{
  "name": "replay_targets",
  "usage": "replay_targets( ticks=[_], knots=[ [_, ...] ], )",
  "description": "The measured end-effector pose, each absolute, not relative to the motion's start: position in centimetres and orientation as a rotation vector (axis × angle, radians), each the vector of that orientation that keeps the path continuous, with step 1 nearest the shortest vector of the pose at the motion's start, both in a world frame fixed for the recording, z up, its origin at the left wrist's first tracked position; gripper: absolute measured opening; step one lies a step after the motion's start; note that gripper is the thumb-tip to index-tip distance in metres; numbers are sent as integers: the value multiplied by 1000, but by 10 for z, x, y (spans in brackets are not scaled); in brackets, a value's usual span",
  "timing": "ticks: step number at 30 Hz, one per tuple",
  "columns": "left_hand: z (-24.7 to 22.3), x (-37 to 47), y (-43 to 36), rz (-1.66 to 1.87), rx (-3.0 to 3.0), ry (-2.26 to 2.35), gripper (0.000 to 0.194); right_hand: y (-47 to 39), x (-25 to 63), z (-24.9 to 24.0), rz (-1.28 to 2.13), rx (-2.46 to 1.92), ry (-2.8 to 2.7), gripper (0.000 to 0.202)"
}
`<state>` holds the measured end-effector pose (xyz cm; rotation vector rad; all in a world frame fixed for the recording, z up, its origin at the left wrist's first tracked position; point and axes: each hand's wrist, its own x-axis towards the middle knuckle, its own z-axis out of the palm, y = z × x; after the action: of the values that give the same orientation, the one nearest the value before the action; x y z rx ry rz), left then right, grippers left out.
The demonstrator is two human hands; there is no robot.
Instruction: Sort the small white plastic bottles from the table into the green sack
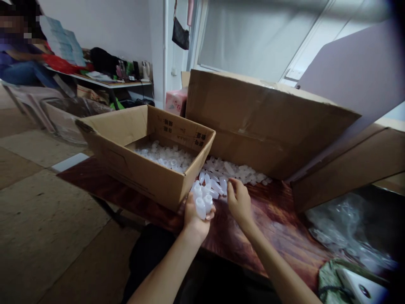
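Note:
Several small translucent white bottles (pixel 204 202) rest in my left hand (pixel 196 217), whose fingers curl around them beside the near corner of an open cardboard box (pixel 136 173). Just to the right, my right hand (pixel 239 200) is bent at the fingers, its fingertips at a loose bottle (pixel 223 185) on the dark red table (pixel 262 236). Whether those fingers grip it is not clear. Many small white pieces (pixel 171 156) lie inside the box, and a pile of similar pieces (pixel 243 172) spreads on the table behind my hands.
A tall cardboard panel (pixel 253 122) stands behind the pile. On the right are another cardboard box (pixel 344 164), clear plastic bags (pixel 348 228) and a white device (pixel 363 287) on green cloth. At the far left, a person sits by a cluttered desk (pixel 126 84).

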<state>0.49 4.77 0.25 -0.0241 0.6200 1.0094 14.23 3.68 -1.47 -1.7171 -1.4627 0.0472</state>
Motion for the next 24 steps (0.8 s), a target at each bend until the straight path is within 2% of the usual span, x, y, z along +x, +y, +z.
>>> replay_targets(
  ticks=[7,18,24],
  knots=[
    [2,4,48,985,-26,706,31,65,168,-36,138,-1882,-1629,29],
    [1,5,50,1057,-54,653,27,59,153,-23,257,-2000,-1615,14],
    [1,6,51,1105,-58,699,25,15,165,6,404,-1839,-1586,26]
  ],
)
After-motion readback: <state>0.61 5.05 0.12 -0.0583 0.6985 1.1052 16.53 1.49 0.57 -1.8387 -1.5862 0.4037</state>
